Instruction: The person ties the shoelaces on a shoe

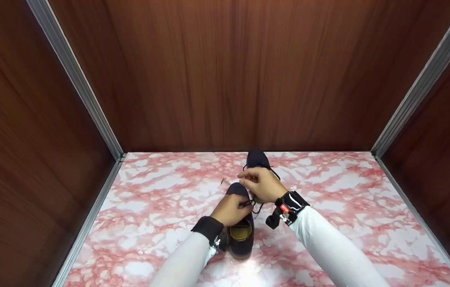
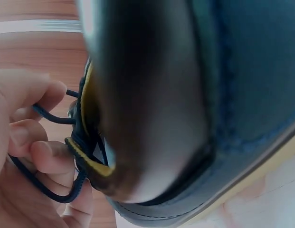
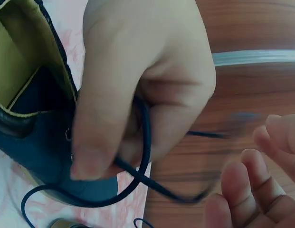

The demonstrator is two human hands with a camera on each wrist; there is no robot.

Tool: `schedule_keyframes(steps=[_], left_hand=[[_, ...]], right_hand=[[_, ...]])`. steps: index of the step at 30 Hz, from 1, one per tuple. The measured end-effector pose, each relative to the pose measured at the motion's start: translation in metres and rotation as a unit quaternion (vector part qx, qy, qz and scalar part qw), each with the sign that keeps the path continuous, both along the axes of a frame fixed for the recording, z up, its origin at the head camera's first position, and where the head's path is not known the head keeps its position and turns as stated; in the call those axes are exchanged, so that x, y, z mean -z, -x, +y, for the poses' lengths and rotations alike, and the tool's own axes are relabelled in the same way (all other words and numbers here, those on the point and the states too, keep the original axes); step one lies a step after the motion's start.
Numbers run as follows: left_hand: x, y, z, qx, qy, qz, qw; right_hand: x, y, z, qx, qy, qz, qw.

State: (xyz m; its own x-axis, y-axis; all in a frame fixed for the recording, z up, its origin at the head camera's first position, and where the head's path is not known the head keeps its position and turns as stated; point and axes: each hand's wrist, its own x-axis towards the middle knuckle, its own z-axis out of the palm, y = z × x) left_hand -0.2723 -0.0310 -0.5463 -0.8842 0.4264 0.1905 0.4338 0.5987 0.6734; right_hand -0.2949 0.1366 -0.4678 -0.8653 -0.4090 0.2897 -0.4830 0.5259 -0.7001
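Note:
A dark navy lace-up shoe with a yellow lining stands on the floor. My left hand is over its lacing, pinching the dark shoelace, which bends into a loop below the thumb. In the left wrist view that hand has lace running between its fingers beside the shoe's tongue. My right hand hovers just ahead and to the right, its fingers loosely bent. In the right wrist view the right hand's fingertips appear apart from the blurred lace, with nothing visible between them.
A second navy shoe stands by the back wall, partly hidden behind my right hand. Brown wood-look panels enclose the back and sides, with grey metal strips at the corners. The floor has a red and white marbled pattern.

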Motion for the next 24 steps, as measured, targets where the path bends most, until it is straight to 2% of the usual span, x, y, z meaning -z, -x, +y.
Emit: schedule_keyframes(steps=[6, 14, 18, 24], left_hand=[[-0.002, 0.000, -0.002, -0.020, -0.019, -0.006, 0.9996], [-0.002, -0.001, -0.007, -0.048, -0.048, -0.029, 0.9973], [-0.002, 0.000, -0.009, -0.052, -0.053, -0.038, 0.9965], [-0.002, 0.001, -0.010, -0.051, -0.052, -0.032, 0.9968]], right_hand=[[0.007, 0.004, 0.017, 0.027, 0.037, -0.037, 0.9983], [0.028, 0.005, 0.045, 0.081, 0.030, -0.054, 0.9948], [0.044, 0.003, 0.056, 0.082, 0.018, -0.068, 0.9942], [0.066, -0.002, 0.062, 0.072, 0.011, -0.095, 0.9928]])
